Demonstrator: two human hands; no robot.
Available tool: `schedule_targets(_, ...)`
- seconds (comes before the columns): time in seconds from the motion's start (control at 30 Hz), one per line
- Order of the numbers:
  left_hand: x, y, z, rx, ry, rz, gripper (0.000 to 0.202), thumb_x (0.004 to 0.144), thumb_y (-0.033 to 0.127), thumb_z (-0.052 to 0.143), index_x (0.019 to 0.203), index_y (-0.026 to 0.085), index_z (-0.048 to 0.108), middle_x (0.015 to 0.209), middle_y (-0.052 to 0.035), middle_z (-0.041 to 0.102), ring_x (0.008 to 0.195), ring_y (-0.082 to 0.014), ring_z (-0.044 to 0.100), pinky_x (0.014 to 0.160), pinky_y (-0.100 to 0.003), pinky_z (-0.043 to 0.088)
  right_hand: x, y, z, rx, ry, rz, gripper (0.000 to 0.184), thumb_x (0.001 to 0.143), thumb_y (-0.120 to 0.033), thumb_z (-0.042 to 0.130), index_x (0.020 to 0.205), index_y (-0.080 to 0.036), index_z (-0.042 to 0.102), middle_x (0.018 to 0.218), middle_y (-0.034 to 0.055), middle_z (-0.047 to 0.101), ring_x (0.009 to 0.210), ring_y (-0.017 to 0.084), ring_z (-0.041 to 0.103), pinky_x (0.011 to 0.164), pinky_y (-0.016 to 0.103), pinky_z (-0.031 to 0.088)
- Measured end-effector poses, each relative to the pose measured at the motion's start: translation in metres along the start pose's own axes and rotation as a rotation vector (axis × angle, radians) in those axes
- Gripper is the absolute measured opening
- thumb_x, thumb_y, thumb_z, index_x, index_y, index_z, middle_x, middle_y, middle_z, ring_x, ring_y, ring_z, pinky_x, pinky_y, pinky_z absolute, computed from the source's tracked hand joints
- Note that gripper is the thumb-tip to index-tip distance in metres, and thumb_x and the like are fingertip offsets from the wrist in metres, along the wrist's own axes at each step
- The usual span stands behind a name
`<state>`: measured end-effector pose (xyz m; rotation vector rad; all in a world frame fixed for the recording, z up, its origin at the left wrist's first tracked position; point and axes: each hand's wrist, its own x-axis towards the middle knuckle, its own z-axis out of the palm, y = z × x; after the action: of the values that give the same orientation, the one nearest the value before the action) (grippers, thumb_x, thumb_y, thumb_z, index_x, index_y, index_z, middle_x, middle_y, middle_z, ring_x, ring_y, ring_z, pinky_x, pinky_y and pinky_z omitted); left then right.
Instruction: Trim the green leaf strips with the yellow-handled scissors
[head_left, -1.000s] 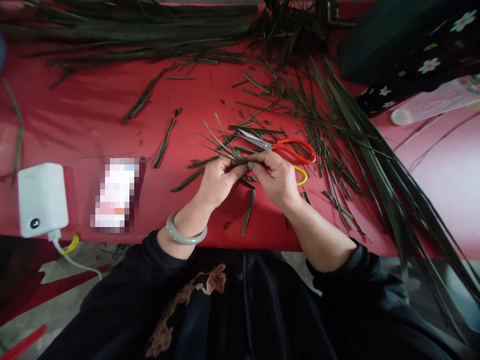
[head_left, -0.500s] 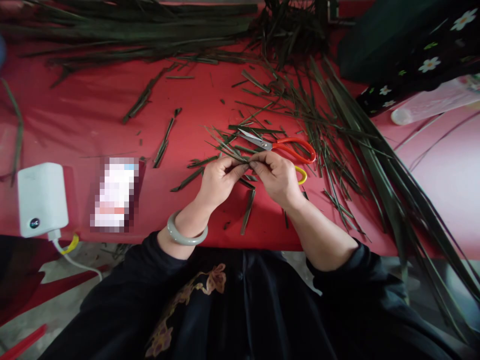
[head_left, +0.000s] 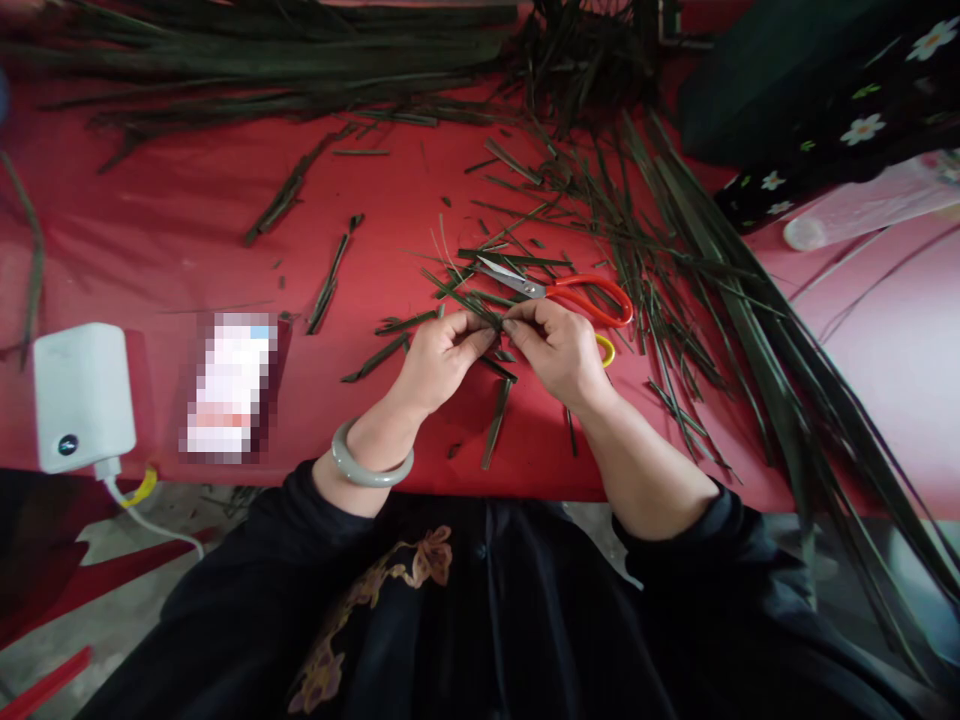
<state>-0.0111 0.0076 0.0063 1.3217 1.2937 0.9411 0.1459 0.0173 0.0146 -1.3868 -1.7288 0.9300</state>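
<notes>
fingers of both hands pinch the leaf-strip bundle | strip tips now swung lower, folding goes on | scissors idle on desk

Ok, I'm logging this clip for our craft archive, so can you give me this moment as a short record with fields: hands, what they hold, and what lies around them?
left hand: left hand pinches thin green leaf strips at the fingertips
right hand: right hand pinches the same strips, fingertips meeting the left's
wrist: pale bangle on the left wrist
nearest tool: red-handled scissors lying just beyond the right hand
surface: red table cover
around: long leaves at right, leaf bundle at the far edge, white charger at left
</notes>
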Motion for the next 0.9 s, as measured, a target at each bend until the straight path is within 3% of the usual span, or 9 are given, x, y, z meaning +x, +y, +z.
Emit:
schedule_targets(0.2,-0.0003,-0.0032,-0.0011,0.027,-0.016,0.002,0.020,0.077,0.033,0.061,0.074,0.014,0.065,0.071,0.0001,0.064,0.068,-0.0089,0.055,0.067,-0.021,0.044,0.0004,0.0010,0.0000,0.012,-0.044,-0.009,0.014,0.079,-0.025,0.058,0.087,-0.018,0.068,0.078,0.0015,0.069,0.070,0.014,0.061,0.066,0.026,0.047)
schedule_targets(0.5,-0.0001,-0.0037,0.0005,0.041,-0.002,0.001,0.021,0.077,0.034,0.061,0.072,0.014,0.064,0.066,0.0014,0.062,0.063,-0.0073,0.052,0.062,-0.019,0.042,-0.0034,0.0005,0.0040,-0.132,0.050,-0.145,0.009,0.080,-0.020,0.054,0.080,-0.018,0.063,0.079,0.0032,0.067,0.076,0.016,0.061,0.070,0.028,0.046)
schedule_targets(0.9,-0.0006,0.0013,0.0001,0.050,-0.001,-0.012,0.020,0.076,0.033,0.061,0.068,0.014,0.063,0.062,0.0012,0.062,0.059,-0.0075,0.052,0.059,-0.020,0.040,-0.0020,0.0036,0.0030,-0.095,0.009,-0.129,0.011,0.082,-0.020,0.054,0.085,-0.020,0.065,0.083,0.0021,0.069,0.079,0.016,0.062,0.073,0.029,0.048)
